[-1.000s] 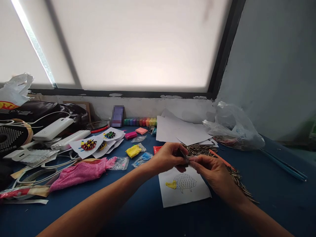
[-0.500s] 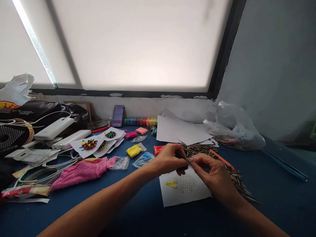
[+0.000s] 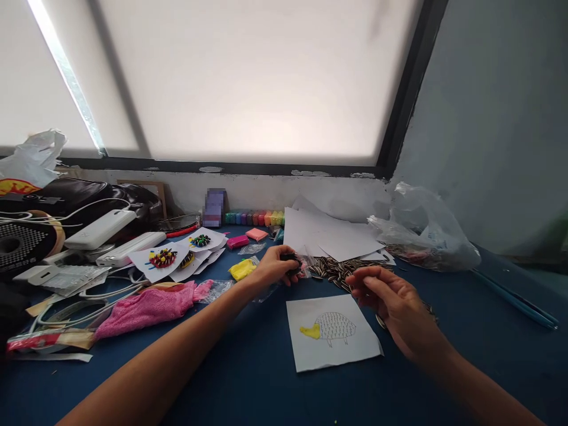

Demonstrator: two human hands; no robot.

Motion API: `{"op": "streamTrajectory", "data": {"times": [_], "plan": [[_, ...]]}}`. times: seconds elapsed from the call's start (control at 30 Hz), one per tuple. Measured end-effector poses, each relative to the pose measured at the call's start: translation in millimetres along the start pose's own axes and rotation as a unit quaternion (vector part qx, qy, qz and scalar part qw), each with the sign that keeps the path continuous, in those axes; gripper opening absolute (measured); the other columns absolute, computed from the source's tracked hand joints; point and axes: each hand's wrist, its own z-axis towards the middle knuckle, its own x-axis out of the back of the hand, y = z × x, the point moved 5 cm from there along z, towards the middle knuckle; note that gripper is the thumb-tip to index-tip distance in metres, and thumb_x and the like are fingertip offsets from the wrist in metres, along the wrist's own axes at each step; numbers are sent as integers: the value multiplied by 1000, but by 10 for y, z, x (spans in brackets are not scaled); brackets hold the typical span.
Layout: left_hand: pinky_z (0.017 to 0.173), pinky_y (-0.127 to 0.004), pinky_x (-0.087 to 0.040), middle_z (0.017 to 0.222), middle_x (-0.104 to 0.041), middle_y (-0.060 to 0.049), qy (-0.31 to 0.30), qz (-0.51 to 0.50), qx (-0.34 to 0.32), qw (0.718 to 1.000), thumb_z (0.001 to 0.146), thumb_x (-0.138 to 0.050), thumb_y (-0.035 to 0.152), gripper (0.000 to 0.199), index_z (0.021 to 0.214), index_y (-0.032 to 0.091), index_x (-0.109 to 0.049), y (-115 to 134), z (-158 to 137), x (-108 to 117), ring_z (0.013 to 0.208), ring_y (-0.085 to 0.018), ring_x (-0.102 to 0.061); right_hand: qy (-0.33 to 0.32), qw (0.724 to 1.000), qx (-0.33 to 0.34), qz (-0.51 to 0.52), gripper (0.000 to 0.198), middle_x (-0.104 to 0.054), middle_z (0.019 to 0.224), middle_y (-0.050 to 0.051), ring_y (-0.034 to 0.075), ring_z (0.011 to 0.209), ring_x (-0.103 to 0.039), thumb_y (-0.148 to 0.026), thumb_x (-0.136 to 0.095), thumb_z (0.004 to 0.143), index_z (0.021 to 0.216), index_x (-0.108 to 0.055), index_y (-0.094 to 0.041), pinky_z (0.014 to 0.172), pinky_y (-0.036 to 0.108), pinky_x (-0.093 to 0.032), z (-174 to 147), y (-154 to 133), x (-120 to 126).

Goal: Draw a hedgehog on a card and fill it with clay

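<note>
My left hand [image 3: 274,266] is closed around a small bag of black modelling clay [image 3: 293,258], its clear plastic sticking out on the right. Loosely curled and apart from it, my right hand [image 3: 394,305] hovers beside a heap of striped sunflower seeds [image 3: 331,269], with nothing visible in its fingers. Between and below the hands lies a white paper [image 3: 310,358] with a drawn animal, its head filled in yellow and its body covered in small pencil marks. Near my left wrist sits a yellow clay packet [image 3: 242,269]; my forearm partly covers another packet.
Pink clay [image 3: 237,241] and orange clay [image 3: 256,234] packets lie farther back. Finished seed pictures [image 3: 162,258], a pink cloth [image 3: 148,307], white power banks [image 3: 131,249] and cables fill the left. Blank sheets [image 3: 328,231] and a plastic bag [image 3: 430,236] stand behind the seeds.
My hands have parted. The left moved left and away from me with the black clay bag; the right shifted slightly right. The whole drawing now shows.
</note>
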Motion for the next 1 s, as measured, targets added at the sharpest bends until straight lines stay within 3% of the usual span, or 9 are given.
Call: {"op": "streamTrajectory", "data": {"times": [0.1,0.33,0.57,1.0], "plan": [[39,-14,-45,66,-65,-3,-7,11,-7,1000,80,-57,8,9,89,10,-55,-5,-17,-32,49,-8,-60,-17,1000,-12,0,30,-68,70,4,14,60,-57,-48,-75,65,64,-65,-20,58,27,-49,-30,-24,-33],[38,-15,-43,67,-63,-1,4,53,-42,998,78,-56,9,12,90,12,-55,-72,17,-74,48,-9,-59,-52,998,-36,-6,34,-68,69,4,12,57,-53,-50,-79,66,73,-69,-18,56,26,-47,-62,1,-106],[49,-18,-44,69,-63,0,50,181,-164,968,77,-52,11,13,86,14,-60,-38,-12,-11,51,-9,-57,-64,996,-61,5,38,-73,78,6,11,58,-56,-51,-79,66,83,-75,-17,57,26,-48,-60,47,-105],[60,-19,-46,74,-66,-1,76,228,-184,953,76,-50,7,19,86,14,-64,5,-40,-31,61,-11,-59,-66,993,-90,31,38,-76,92,9,17,70,-68,-47,-82,62,84,-67,-19,57,26,-51,-79,49,-142]]}}
